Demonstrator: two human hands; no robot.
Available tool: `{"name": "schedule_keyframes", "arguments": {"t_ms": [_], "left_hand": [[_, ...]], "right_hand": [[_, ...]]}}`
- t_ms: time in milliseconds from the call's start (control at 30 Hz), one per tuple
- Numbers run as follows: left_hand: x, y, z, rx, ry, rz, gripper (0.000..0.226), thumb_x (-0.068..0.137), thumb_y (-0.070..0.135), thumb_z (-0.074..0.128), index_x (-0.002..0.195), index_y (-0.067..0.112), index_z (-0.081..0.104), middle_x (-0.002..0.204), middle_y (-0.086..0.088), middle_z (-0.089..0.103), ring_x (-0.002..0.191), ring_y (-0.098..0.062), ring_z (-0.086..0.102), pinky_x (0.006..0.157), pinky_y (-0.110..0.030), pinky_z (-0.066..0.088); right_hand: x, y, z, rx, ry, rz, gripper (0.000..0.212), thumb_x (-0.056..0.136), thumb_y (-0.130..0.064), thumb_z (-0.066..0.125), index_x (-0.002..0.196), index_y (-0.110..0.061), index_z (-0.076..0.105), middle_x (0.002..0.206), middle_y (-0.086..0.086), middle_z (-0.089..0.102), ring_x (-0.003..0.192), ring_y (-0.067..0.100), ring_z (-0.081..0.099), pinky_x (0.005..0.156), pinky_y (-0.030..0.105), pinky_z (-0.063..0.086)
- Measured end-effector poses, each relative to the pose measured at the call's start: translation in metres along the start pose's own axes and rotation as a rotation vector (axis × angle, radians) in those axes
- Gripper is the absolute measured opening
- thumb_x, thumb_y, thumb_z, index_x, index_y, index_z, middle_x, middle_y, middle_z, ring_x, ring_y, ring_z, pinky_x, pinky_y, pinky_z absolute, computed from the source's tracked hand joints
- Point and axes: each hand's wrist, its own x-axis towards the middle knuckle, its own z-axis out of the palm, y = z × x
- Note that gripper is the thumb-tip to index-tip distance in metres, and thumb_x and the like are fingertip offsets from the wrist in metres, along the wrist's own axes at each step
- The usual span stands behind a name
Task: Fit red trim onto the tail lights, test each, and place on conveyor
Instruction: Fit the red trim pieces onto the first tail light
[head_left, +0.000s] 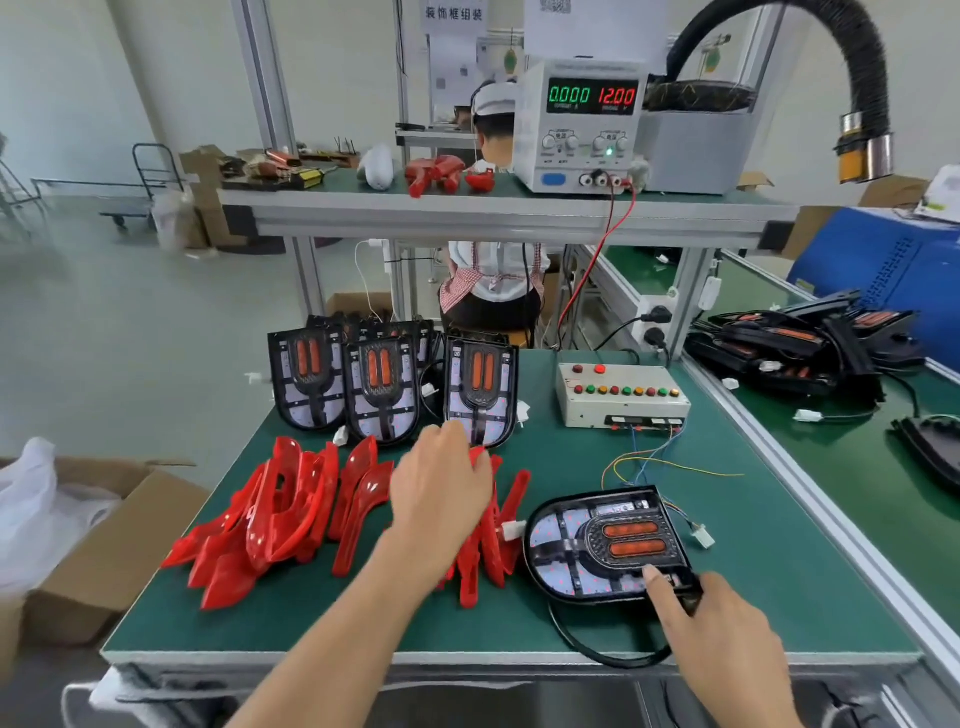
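1. Nearest of all, the right hand (727, 629) held the near edge of one tail light (605, 545) that lay flat on the green table (779, 587). Its thumb was on top and its fingers curled round the rim, most likely to keep the light from sliding while a trim piece was fetched.
2. The left hand (441, 488) reached out over the pile of red trim (291, 519), just left of that light. Its fingers bent down onto the red pieces at the right end of the pile (I could not tell if they had closed on one yet).
3. The flat tail light sat between the trim pile and the table's right edge, close to both hands, so a trim piece had only a short way to go.
4. Farther back, more tail lights (384, 387) stood upright in a row, probably waiting their turn.
5. The test box (621, 395) with its coloured buttons stood behind the flat light, with thin wires running toward it.
6. To the right ran the conveyor (841, 467), with a heap of dark lights lying on it.
7. Farthest, up on the shelf, the power supply (584, 124) showed lit numbers.
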Motion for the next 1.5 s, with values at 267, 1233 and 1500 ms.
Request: {"name": "schedule_keyframes", "arguments": {"t_ms": [267,1233,1500], "left_hand": [[0.005,-0.023,0.004,0.219,-0.264,-0.108,0.043,0.093,0.053,0.056,0.07,0.021,0.04,0.069,0.005,0.044,0.071,-0.025,0.05,0.061,-0.032,0.038],[-0.005,0.001,-0.027,0.008,-0.118,-0.102,0.044,0.093,0.044,0.059,0.068,0.009,0.057,0.061,-0.004,0.062,0.06,-0.025,0.059,0.054,-0.035,0.045],[-0.073,0.008,-0.004,-0.615,-0.135,-0.229,0.016,0.091,0.042,0.07,0.078,0.033,0.068,0.062,0.003,0.071,0.049,-0.01,0.06,0.057,-0.033,0.055]], "right_hand": [[-0.004,-0.007,0.001,-0.09,0.026,-0.001,0.06,0.087,-0.08,0.029,0.087,-0.023,0.049,0.093,0.004,0.065,0.089,0.031,0.06,0.073,0.037,0.042],[0.056,-0.009,-0.023,0.225,-0.134,-0.095,0.059,0.099,-0.059,0.04,0.09,-0.009,0.069,0.083,0.002,0.073,0.085,0.019,0.066,0.073,0.033,0.048],[0.074,-0.019,-0.016,0.421,-0.298,-0.03,0.039,0.105,-0.037,0.05,0.086,-0.014,0.075,0.09,0.0,0.078,0.089,0.016,0.069,0.071,0.026,0.048]]}}
